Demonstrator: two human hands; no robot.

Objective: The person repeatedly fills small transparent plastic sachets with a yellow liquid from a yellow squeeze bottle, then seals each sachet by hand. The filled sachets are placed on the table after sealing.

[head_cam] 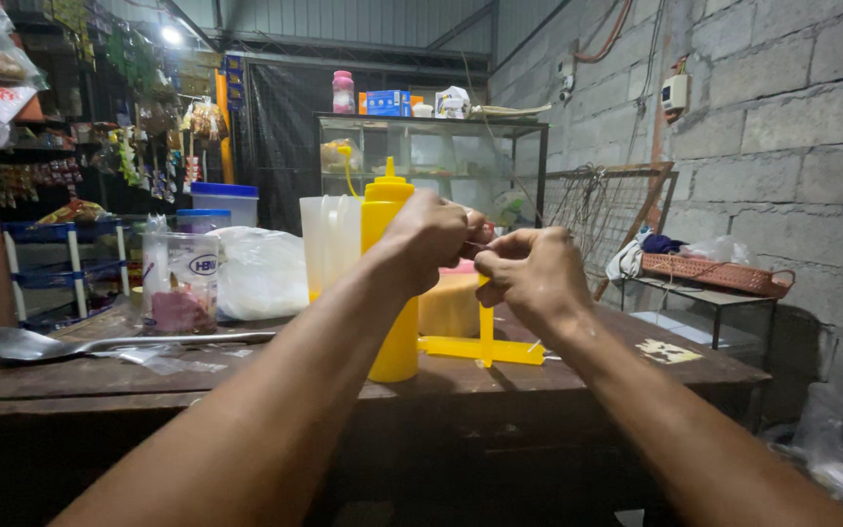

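Note:
Both my hands are raised over a dark wooden table, fingertips meeting. My left hand and my right hand pinch a small reddish item between them; what it is cannot be made out. Right behind my left hand stands a yellow squeeze bottle with a pointed nozzle. Below my right hand a yellow plastic stand with an upright post rests on the table, and a pale yellow round block sits behind it.
A long metal ladle lies at the table's left. Behind it are a clear jar, a white plastic bag and a translucent tumbler. A glass cabinet stands at the back, a woven tray by the block wall on the right.

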